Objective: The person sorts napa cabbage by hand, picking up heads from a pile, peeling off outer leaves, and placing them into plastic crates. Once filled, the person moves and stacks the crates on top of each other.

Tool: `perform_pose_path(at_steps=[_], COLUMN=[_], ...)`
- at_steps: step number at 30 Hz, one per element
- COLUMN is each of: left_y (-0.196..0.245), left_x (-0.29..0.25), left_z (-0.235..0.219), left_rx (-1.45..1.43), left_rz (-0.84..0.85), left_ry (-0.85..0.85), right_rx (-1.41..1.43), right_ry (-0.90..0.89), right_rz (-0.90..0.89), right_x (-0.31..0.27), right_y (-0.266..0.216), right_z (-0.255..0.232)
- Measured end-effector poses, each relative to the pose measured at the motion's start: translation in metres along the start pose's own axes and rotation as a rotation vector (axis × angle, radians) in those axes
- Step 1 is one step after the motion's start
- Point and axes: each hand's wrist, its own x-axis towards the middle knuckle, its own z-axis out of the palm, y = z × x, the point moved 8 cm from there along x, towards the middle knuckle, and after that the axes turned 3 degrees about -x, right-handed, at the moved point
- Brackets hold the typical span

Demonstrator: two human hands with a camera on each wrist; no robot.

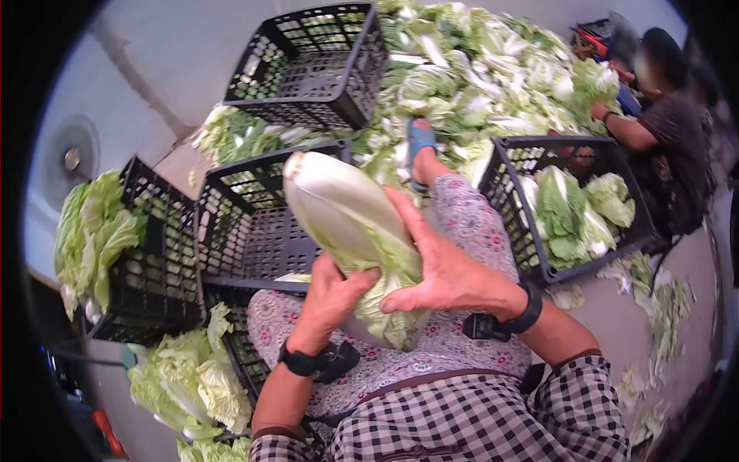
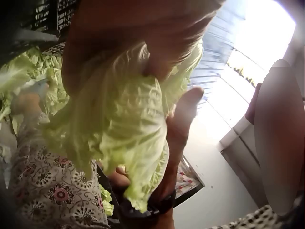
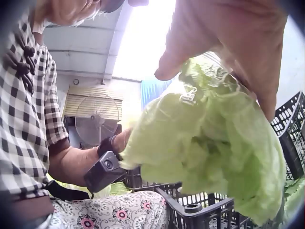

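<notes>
A long napa cabbage (image 1: 339,204), its white base pointing up and away to the left, is held over the person's lap by both hands. The left hand (image 1: 329,300) grips its lower left side, thumb lying across the leaves. On the other side the right hand (image 1: 454,269) holds it, fingers behind and thumb in front near the leafy end. Loose outer leaves (image 2: 128,129) hang down below the left hand in the left wrist view. Ruffled green leaf tips (image 3: 209,152) spread beneath the right hand (image 3: 233,38) in the right wrist view.
A black crate (image 1: 246,250) stands just beyond the cabbage, and another (image 1: 327,104) behind it. Cabbages (image 1: 562,204) fill part of a crate at the right. A large heap of leaves (image 1: 477,69) covers the back. More cabbages (image 1: 188,377) lie at the left; another person (image 1: 670,123) sits far right.
</notes>
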Motion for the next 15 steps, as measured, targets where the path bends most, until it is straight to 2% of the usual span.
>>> perform_pose_path(at_steps=[1,4,8,9,12,15], left_y=[0.007,-0.001,0.002,0.002,-0.006,-0.019], left_x=[-0.001,0.005,0.0,-0.001,-0.008,-0.015], left_z=[0.006,0.022,0.04,0.039,0.023,-0.004], left_rx=[0.062,0.036,-0.035,0.004,0.062,0.042], left_rz=[0.078,0.166,0.073,0.149,0.021,-0.014], left_ry=[-0.052,-0.105,-0.248,-0.237,-0.314,-0.241], right_rx=[0.038,0.136,0.434,0.361,0.175,-0.131], right_ry=[0.015,0.161,0.285,0.359,0.568,0.729], right_rz=[0.074,0.203,0.213,0.184,0.126,0.127], right_x=[-0.003,-0.01,-0.023,-0.029,-0.056,-0.086], right_y=[-0.004,0.013,0.009,0.009,0.014,0.005], right_z=[-0.003,-0.018,-0.057,-0.073,-0.134,-0.195])
